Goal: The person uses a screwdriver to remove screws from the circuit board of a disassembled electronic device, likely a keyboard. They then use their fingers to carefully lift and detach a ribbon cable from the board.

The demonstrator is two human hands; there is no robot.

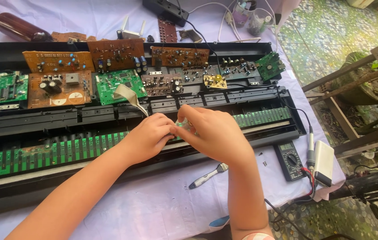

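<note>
Both hands work a small part over the long green contact board.
Left hand and right hand pinch a small clear piece; next move likely needs steady fingertip alignment.

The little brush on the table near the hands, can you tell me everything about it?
The little brush lies flat on the pale lilac cloth, just in front of the long black case. It has a white and grey handle that looks like plastic, a shiny metal band, and a short tuft of pale bristles. It lies slanted, bristles pointing up and to the right, toward the right hand. No hand touches it; only the cloth does.
</note>
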